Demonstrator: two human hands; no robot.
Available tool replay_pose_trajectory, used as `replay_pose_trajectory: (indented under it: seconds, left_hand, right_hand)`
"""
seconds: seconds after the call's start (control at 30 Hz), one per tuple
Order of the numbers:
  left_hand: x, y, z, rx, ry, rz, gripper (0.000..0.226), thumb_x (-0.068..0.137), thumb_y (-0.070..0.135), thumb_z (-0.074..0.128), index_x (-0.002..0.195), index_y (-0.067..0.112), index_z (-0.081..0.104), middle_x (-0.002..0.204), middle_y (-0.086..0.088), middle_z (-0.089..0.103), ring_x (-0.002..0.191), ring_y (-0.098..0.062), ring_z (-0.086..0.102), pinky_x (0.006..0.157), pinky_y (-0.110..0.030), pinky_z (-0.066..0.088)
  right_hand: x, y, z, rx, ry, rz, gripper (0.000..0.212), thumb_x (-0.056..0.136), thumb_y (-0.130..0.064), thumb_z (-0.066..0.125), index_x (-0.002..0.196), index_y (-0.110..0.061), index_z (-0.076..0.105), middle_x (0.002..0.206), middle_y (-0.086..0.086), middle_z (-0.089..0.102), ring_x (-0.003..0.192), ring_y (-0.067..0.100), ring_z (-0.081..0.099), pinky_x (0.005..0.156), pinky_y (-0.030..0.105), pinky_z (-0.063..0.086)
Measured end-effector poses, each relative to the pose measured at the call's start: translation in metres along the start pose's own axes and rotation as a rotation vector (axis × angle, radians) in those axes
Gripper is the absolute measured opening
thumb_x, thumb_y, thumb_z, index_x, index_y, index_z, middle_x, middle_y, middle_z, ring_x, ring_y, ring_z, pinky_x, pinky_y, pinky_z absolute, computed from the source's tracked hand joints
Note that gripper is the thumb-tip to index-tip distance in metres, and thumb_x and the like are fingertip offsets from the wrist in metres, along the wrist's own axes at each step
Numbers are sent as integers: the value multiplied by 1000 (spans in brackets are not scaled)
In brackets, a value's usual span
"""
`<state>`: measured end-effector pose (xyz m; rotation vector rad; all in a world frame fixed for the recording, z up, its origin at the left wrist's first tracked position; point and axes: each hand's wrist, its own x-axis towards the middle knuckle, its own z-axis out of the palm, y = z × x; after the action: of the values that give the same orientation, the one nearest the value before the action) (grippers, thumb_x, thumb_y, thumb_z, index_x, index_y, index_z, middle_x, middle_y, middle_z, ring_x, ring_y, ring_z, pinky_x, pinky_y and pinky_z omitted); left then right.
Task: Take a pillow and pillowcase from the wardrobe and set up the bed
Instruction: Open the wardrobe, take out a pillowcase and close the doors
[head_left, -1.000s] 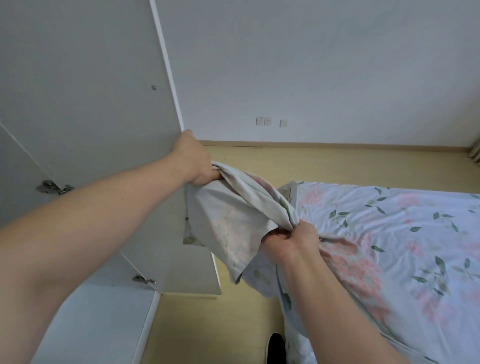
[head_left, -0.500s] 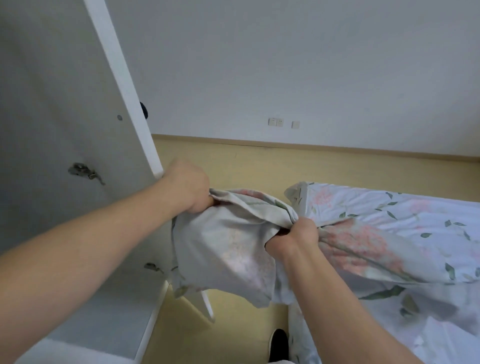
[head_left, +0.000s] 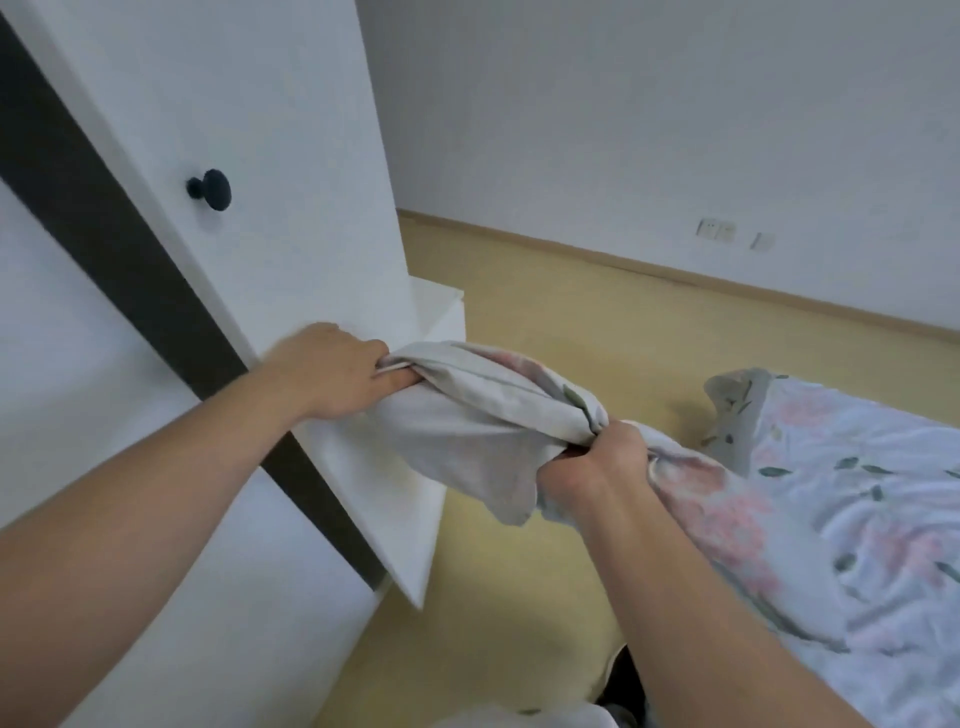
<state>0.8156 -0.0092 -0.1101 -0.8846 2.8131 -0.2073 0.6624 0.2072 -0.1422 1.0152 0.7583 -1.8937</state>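
A floral pillowcase (head_left: 483, 426), pale grey with pink flowers and green leaves, is stretched between both hands above the floor. My left hand (head_left: 337, 371) grips one bunched end beside the wardrobe. My right hand (head_left: 592, 457) grips the fabric further along, near the bed's edge, and the cloth trails from it onto the bed (head_left: 857, 493), which has a matching floral sheet. A loose flap hangs down between the hands. No pillow is visible.
The white wardrobe (head_left: 234, 156) stands at the left, its door with a black knob (head_left: 210, 188) almost closed against a dark gap. Yellow floor (head_left: 519, 597) lies between wardrobe and bed. A white wall with sockets (head_left: 717, 230) runs behind. A dark shoe (head_left: 623, 686) shows at the bottom.
The view swung left and the wardrobe door now shows its outer face with the knob. Both hands kept their grip and the pillowcase is pulled tighter between them.
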Motion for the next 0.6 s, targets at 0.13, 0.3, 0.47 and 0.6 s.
replay_pose_trajectory:
  seconds: [0.13,0.3,0.47,0.6]
  left_hand:
    - [-7,-25,5,-109,51,-43,69,91,80,16,103,24,55,96,-4,68,88,-26,60,80,-41,45]
    - [3,-32,3,-270,106,-93,65,92,79,20,106,26,55,90,0,63,80,-24,59,72,-40,45]
    - [8,-59,25,0,256,-66,68,92,79,16,101,28,60,77,2,58,75,-25,60,63,-35,42]
    - [17,-84,37,114,341,-123,66,95,76,20,88,30,66,75,-1,66,78,-28,67,61,-33,46]
  right_hand:
    - [1,29,14,-31,69,-3,5,80,-20,62,84,-20,64,89,0,60,87,17,62,87,33,57]
    - [3,33,22,-43,-65,58,19,90,-20,50,90,-16,69,94,7,68,89,24,65,66,34,56]
    - [26,26,35,-18,-150,63,29,94,-14,47,102,-9,74,86,13,77,86,28,72,67,37,60]
    - [38,12,52,-27,-165,97,27,97,-14,47,100,-9,73,68,15,75,74,28,71,46,36,58]
